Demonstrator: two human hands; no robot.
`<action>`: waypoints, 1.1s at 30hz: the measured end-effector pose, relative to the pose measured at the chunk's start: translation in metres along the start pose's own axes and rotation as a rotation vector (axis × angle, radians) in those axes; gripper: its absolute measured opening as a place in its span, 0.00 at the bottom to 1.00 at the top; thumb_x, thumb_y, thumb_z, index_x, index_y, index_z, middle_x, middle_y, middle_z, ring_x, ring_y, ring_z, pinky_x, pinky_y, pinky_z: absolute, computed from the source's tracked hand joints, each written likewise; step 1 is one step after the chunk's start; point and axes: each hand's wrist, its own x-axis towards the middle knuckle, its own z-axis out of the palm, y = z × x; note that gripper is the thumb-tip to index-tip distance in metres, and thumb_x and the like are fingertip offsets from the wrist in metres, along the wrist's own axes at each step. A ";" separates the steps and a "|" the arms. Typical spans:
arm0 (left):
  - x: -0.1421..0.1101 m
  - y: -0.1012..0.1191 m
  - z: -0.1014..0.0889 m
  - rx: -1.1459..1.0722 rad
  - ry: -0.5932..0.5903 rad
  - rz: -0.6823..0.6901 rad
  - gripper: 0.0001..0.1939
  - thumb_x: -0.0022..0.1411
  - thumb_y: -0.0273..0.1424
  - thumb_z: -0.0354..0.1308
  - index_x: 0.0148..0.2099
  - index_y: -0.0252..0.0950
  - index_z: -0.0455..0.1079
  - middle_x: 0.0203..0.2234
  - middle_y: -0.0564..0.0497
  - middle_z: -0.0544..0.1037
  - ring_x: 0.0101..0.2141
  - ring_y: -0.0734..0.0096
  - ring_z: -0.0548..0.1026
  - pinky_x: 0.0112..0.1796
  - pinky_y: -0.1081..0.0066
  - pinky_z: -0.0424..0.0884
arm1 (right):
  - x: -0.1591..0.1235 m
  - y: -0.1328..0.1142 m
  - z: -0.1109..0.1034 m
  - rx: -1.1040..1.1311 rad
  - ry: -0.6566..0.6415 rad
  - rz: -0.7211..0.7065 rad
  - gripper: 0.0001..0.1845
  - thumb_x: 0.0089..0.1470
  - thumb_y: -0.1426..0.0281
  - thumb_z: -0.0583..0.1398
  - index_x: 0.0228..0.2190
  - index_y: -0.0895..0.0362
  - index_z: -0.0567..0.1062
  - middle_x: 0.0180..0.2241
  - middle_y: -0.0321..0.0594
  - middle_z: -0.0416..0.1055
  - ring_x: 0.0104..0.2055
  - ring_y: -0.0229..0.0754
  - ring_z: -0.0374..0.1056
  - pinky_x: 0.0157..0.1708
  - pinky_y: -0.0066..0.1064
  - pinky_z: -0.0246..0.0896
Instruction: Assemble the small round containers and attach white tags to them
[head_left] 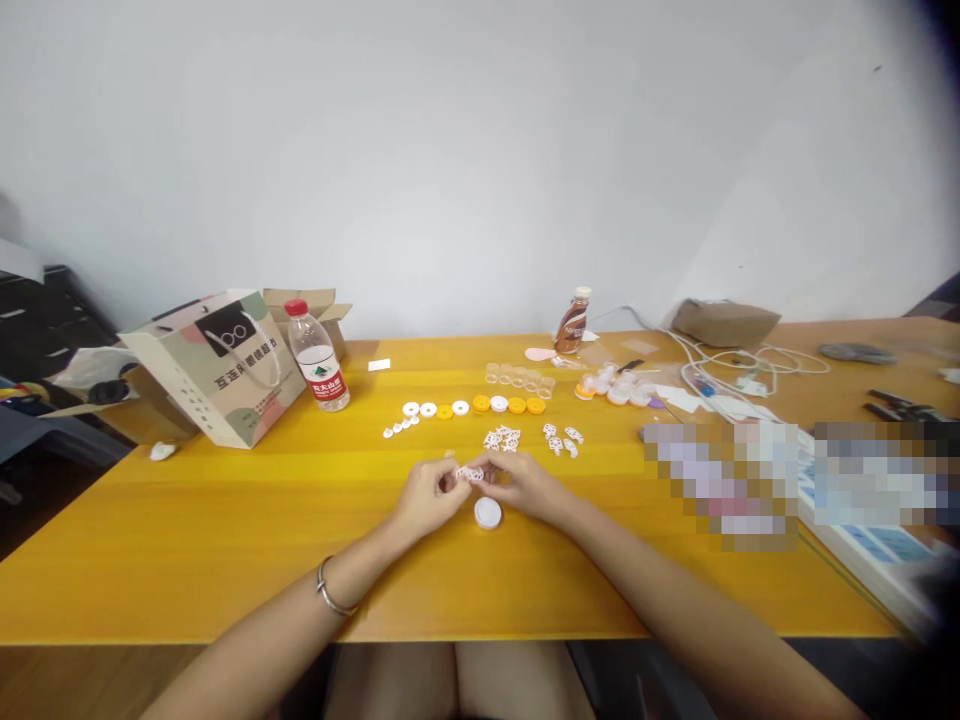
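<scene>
My left hand [431, 493] and my right hand [519, 482] meet over the middle of the yellow table [225, 540]. Both pinch a small white perforated plastic piece [469, 474] between their fingertips. A round white disc [487, 513] lies on the table just below the hands. Beyond them lie a heap of small white perforated pieces [502, 438], a few more to its right [562, 440], and a row of white and yellow discs [472, 406]. A metal bangle [330, 590] sits on my left wrist.
A paper gift bag [225, 365], a water bottle [319, 358] and an open cardboard box stand at the back left. A brown drink bottle [572, 322], clear plastic rings [517, 376], white cables [720, 375] and a padded envelope [724, 322] lie at the back right.
</scene>
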 end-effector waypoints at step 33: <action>-0.001 0.002 -0.014 0.040 -0.012 0.054 0.11 0.53 0.32 0.48 0.21 0.34 0.59 0.14 0.58 0.59 0.18 0.80 0.58 0.22 0.78 0.52 | 0.003 0.050 -0.028 -0.251 0.127 0.205 0.16 0.47 0.64 0.60 0.39 0.55 0.73 0.30 0.39 0.62 0.34 0.41 0.63 0.38 0.34 0.59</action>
